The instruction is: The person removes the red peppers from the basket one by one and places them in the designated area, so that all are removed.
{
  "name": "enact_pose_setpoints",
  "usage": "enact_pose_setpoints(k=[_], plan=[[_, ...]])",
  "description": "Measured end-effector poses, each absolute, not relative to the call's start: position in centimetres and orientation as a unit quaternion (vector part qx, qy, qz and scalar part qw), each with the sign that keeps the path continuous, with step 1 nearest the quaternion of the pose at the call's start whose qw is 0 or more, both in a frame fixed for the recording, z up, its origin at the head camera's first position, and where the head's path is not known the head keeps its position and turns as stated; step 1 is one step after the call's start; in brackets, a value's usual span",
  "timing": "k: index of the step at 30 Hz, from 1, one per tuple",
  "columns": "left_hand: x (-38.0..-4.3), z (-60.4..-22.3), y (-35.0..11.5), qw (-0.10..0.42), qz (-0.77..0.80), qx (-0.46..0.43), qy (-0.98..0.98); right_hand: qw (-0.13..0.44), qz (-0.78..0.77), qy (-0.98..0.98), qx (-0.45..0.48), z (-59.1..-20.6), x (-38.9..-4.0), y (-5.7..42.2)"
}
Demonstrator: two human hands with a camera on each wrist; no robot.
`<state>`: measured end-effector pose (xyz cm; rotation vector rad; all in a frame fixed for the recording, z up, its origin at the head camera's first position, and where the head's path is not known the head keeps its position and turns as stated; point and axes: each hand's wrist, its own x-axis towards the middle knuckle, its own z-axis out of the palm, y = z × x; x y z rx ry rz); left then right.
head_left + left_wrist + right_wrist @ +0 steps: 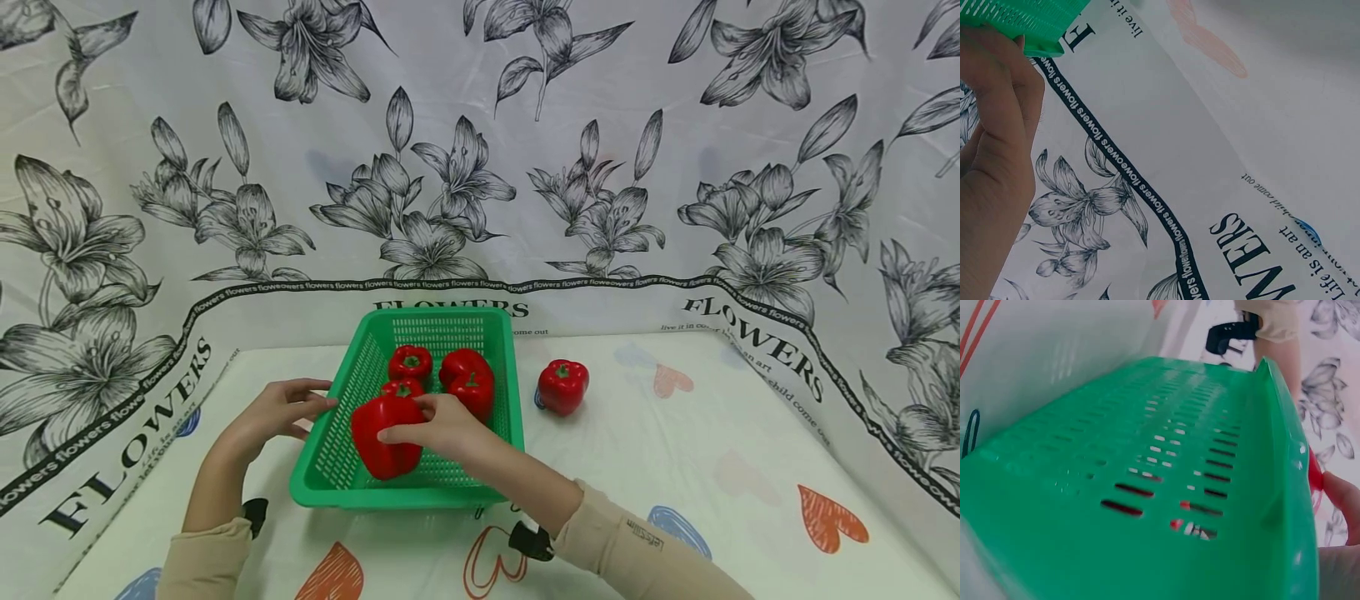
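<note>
My right hand (446, 429) grips a red bell pepper (381, 442) over the near left part of a green plastic basket (405, 498), with thumb and fingers on its upper right side. In the right wrist view, the basket's slotted wall (1166, 437) hides most of that hand; part of it (1342, 503) shows beside a bit of red. My left hand (273, 417) is at the basket's left rim, its fingertips touching the edge with the fingers loosely bent. Several other red bell peppers, one of them (410, 362) near the back, lie inside the basket.
One more red bell pepper (564, 387) stands on the table right of the basket. The white tablecloth (660, 450) has printed hearts. A flower-printed cloth (465, 242) rises behind and at both sides. Black wrist straps (531, 542) show near the sleeves.
</note>
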<state>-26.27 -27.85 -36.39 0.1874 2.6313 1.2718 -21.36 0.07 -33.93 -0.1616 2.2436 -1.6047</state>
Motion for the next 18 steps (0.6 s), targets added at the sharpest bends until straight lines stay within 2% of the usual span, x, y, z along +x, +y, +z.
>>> enact_pose_setpoints(k=[18], plan=[[-26.2, -36.3, -27.9, 0.105, 0.437, 0.068, 0.891, 0.136, -0.641, 0.748, -0.104, -33.4, -21.6, 4.2]])
